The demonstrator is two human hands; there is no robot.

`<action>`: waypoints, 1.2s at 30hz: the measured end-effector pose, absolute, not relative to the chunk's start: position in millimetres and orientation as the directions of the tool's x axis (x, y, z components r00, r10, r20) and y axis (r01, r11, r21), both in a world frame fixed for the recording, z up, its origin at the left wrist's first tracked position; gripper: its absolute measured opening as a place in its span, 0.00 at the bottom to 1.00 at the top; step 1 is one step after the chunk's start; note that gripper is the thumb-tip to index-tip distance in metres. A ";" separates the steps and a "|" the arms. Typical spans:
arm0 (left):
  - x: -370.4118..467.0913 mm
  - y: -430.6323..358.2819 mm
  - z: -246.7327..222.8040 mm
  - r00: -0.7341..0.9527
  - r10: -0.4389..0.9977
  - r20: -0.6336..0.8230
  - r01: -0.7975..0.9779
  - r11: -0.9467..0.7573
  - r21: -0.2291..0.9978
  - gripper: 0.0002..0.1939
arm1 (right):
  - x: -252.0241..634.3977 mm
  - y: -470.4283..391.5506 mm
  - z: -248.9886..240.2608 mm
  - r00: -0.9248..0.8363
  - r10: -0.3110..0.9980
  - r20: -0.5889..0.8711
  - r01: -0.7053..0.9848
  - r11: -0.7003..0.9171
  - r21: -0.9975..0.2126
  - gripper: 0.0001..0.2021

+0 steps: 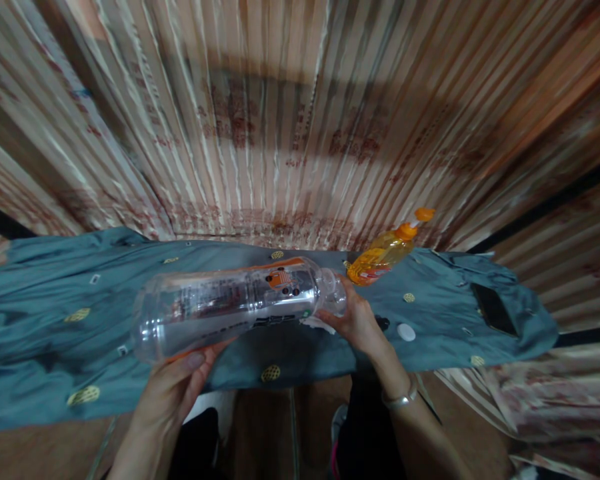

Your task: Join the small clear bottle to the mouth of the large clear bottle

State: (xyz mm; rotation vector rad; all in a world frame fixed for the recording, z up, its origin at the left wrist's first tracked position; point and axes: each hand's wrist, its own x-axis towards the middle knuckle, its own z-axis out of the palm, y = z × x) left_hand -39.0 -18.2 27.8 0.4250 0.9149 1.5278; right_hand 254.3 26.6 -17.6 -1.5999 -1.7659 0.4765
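Note:
A large clear plastic bottle with an orange and black print lies sideways across the view, its neck pointing right. My left hand supports it from below near its base, thumb and fingers against the plastic. Around the neck, at the right end, my right hand is closed; a silver bangle is on that wrist. Something white and crumpled shows just under the neck, beside my right fingers; what it is, I cannot make out.
A pump bottle of orange liquid stands behind my right hand. A white round cap and a small black item lie right of it. A dark phone rests near the right end of the green cloth. Striped curtains hang behind.

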 end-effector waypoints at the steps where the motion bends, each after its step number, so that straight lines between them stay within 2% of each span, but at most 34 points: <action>1: -39.5 -18.4 27.1 -0.190 0.953 -0.236 -0.662 0.053 0.747 0.39 | 254.3 26.5 -17.5 0.002 0.969 0.248 0.713 0.172 -0.679 0.36; 4: -40.2 -18.6 25.2 -0.196 0.958 -0.211 -0.667 0.028 0.745 0.38 | 254.5 26.3 -18.0 0.004 0.969 0.248 0.719 0.169 -0.674 0.36; 9: -42.0 -17.9 22.3 -0.178 0.963 -0.203 -0.631 0.047 0.774 0.31 | 255.6 26.8 -22.0 0.007 0.969 0.247 0.717 0.167 -0.676 0.38; 24: -41.7 -17.8 23.1 -0.195 0.958 -0.210 -0.642 0.037 0.766 0.33 | 254.8 26.4 -20.9 0.005 0.972 0.235 0.718 0.160 -0.678 0.36; 30: -42.3 -17.4 23.9 -0.178 0.958 -0.225 -0.636 0.063 0.769 0.38 | 254.7 26.4 -22.2 0.011 0.971 0.239 0.721 0.158 -0.674 0.37; 36: -41.6 -16.4 23.9 -0.204 0.954 -0.219 -0.640 0.040 0.768 0.35 | 255.2 26.1 -23.2 0.012 0.972 0.235 0.723 0.154 -0.674 0.38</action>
